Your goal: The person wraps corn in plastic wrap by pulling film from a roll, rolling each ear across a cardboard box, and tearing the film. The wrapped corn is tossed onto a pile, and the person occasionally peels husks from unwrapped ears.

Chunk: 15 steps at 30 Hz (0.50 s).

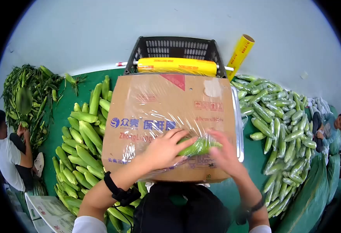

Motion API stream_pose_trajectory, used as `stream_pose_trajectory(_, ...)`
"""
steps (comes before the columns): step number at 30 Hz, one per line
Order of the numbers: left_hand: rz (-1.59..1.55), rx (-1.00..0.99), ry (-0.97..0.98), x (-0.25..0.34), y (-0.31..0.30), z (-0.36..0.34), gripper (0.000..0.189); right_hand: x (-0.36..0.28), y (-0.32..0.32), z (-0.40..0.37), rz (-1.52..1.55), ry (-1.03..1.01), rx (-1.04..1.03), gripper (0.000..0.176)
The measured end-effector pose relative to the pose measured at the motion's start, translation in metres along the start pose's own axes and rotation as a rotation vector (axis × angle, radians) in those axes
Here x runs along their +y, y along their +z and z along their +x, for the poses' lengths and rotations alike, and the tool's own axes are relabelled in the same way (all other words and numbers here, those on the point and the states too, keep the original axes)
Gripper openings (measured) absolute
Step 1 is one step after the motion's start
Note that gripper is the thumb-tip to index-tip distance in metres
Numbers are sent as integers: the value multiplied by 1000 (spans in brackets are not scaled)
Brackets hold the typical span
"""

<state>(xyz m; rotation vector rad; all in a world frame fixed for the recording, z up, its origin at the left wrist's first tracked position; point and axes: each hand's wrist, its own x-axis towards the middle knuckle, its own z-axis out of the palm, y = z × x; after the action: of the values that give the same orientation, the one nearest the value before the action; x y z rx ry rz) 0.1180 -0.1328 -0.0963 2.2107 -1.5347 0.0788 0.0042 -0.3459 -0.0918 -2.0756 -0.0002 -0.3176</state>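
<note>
Before a pale wall (100, 31), corn (201, 146) over cardboard (186, 97), green floor (251, 155) below.

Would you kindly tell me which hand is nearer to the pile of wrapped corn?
Right. The right hand is beside the cob, on the side toward the wrapped pile; the left hand is farther off, at the cob's opposite end.

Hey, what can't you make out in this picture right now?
All in the head view:
Right hand: fingers blurred.
Corn ear: one end hidden by the left hand.
Black crate: lower part hidden behind the yellow roll and cardboard box.
Small print on the box: too fine to read.
</note>
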Motion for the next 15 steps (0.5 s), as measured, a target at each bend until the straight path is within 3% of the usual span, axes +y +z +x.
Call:
stream_pose_trajectory(3, 71, 375, 46, 7, 4, -48, 47, 18, 30, 30, -647, -252, -134, 42)
stream_pose_trajectory(5, 133, 287, -140, 24, 4, -95, 38, 22, 36, 37, -680, -255, -75, 40)
stream_pose_trajectory(8, 274, 92, -332, -5, 1, -140, 30, 23, 42, 49, -704, -276, 7, 37)
stream_pose_trajectory(9, 308, 41, -369, -8, -10, -134, 28, 23, 41, 55, -698, -292, 29, 35)
stream_pose_trajectory(11, 295, 478, -183, -33, -53, -82, 22, 23, 44, 54, -676, -293, 0, 33)
stream_pose_trajectory(13, 233, 483, -207, -42, -68, -20, 18, 29, 44, 61, -656, -286, -55, 31)
stream_pose_trajectory(15, 2, 199, -187, -73, -24, 18, 16, 33, 45, 64, -631, -353, -43, 29)
